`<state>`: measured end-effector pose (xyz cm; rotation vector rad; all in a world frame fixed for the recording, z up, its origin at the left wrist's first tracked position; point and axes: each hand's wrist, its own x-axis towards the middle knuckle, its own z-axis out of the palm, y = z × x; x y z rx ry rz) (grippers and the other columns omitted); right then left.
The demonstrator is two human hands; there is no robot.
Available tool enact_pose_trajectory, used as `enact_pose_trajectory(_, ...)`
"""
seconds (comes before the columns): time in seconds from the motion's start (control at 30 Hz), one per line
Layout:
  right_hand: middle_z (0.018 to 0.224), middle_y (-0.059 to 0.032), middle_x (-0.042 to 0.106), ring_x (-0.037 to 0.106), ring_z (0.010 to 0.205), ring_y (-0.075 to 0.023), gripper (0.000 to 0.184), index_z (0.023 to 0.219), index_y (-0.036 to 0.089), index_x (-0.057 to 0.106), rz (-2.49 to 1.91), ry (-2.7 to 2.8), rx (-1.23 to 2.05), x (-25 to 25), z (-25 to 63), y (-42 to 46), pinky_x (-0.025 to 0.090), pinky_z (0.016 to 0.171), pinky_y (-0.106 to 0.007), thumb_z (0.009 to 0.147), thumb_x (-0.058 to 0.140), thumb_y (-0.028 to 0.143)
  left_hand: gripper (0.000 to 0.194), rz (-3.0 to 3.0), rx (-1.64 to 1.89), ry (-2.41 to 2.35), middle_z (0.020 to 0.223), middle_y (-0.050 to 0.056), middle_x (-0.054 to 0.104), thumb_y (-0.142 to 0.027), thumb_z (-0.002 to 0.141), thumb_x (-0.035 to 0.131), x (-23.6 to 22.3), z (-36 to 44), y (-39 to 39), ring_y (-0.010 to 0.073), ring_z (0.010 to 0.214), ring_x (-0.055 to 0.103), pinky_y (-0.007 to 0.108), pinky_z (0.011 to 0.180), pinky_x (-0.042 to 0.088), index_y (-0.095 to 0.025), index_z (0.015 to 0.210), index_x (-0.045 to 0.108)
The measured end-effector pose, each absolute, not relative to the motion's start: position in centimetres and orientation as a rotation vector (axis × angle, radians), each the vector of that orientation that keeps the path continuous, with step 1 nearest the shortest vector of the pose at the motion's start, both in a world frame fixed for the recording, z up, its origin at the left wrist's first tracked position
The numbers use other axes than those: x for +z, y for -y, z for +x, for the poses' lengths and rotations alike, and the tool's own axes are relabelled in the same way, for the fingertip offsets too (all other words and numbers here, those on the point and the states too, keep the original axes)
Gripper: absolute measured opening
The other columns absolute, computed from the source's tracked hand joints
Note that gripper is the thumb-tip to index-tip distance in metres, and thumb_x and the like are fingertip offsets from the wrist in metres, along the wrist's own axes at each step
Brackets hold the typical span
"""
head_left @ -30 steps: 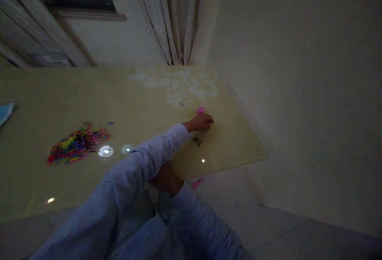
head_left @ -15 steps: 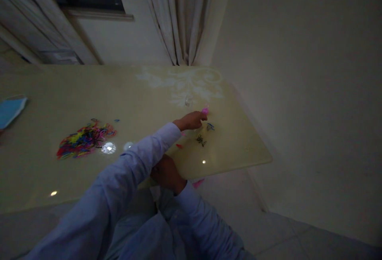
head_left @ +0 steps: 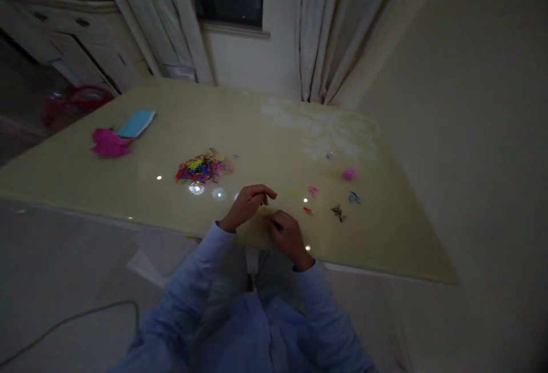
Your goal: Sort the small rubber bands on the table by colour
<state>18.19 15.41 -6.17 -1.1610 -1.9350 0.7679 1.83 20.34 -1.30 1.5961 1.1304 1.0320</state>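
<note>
Close to the table's front edge, my left hand (head_left: 249,206) hovers with its fingers stretched out to the right, holding nothing I can see. Just to the right and nearer me, my right hand (head_left: 287,237) has its fingers closed in a pinch; anything between them is hidden. Left of my hands lies a pile of small coloured rubber bands (head_left: 201,169). To the right are separate little groups: pink bands (head_left: 313,191), red bands (head_left: 307,211), black bands (head_left: 339,213) and blue bands (head_left: 354,198). Faint yellow bands (head_left: 293,192) lie by my left fingertips.
Farther right sits a bright pink bundle (head_left: 349,174), with a small clear object (head_left: 329,156) behind it. A blue face mask (head_left: 137,124) and a crumpled magenta piece (head_left: 110,143) lie on the glossy table (head_left: 240,116) at far left. Curtains and walls stand behind.
My left hand has drawn back from the pink bundle at the right to beside my right hand. The view has swung left, bringing the magenta piece and a cabinet into sight.
</note>
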Motion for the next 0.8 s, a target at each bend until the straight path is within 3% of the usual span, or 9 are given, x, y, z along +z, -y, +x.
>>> enact_pose_trajectory(0.23,0.084,-0.0052,0.069,0.063,0.076,-0.0176,0.019,0.093,0.021,0.073,-1.225,1.882,0.835,-5.1,18.5,-15.6,0.048,0.071,-0.030,0.091,0.056,0.031,0.026,1.625,1.130,-1.452,0.065,0.001,0.065,-0.008,0.072,0.042,-4.1,-4.2,-17.5,0.0116,0.066,0.058,0.022,0.067,0.044,-0.015,0.067,0.065)
enact_pose_trajectory(0.6,0.080,-0.0034,0.066,0.058,0.067,-0.0144,0.031,0.111,0.016,0.067,-1.196,2.006,0.756,-3.3,13.0,-23.0,0.048,0.067,-0.027,0.086,0.059,0.033,0.025,1.753,1.059,-1.402,0.078,0.003,0.068,-0.006,0.074,0.044,-5.4,-4.6,-16.8,0.0150,0.077,0.062,0.027,0.077,0.047,-0.017,0.074,0.066)
enact_pose_trajectory(0.8,0.094,-0.0076,0.065,0.059,0.078,-0.0160,0.037,0.119,0.012,0.061,-1.301,2.286,0.582,-2.6,8.2,-31.3,0.048,0.078,-0.029,0.083,0.058,0.023,0.027,1.751,1.100,-1.358,0.081,0.004,0.070,-0.004,0.074,0.044,-5.8,-4.6,-16.7,0.0154,0.078,0.063,0.027,0.079,0.047,-0.017,0.076,0.067)
